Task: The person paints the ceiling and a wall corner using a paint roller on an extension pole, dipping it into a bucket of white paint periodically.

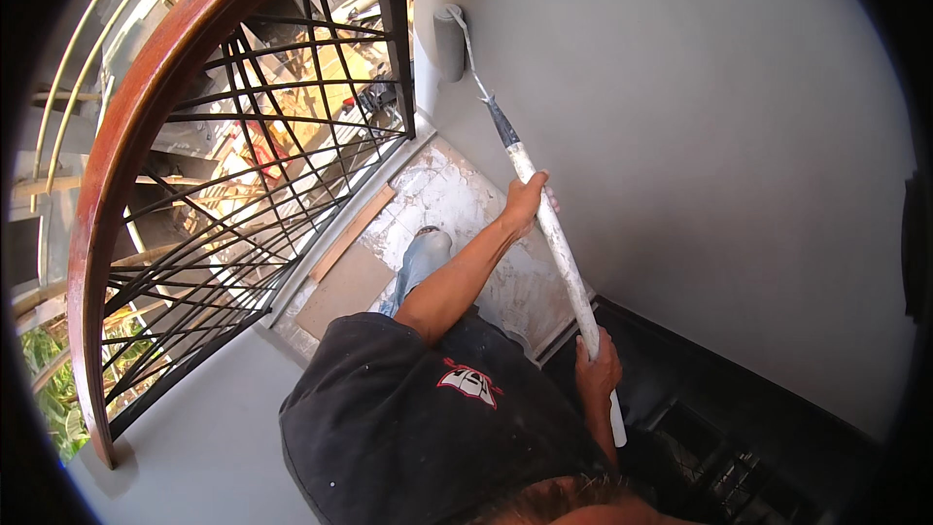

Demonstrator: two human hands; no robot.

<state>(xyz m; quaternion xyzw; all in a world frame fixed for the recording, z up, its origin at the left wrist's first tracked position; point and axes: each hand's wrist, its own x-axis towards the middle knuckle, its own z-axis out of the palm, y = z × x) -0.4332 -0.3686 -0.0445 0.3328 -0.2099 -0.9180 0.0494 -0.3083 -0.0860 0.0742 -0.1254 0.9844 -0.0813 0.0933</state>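
While your left hand wraps the white extension pole high on its shaft and your right hand closes round it near the butt end, the paint roller lies pressed against the grey wall, close to the corner beside the black post of the railing. Both hands are curled shut on the pole, fingers wrapped fully about it. As a judgement, much of the wall already looks evenly grey, so the coating appears well advanced; whether the strip under the roller is fresh or dry cannot be told, and the paler band at the corner may be what remains. Below the pole lies a paint-spattered floor covering with a flat piece of brown board near the railing's foot. Your lower body is mostly hidden by the dark shirt; one leg in blue jeans shows. The dark region at lower right is too dim to read, and the wall's upper and right parts are cut off by the lens rim.
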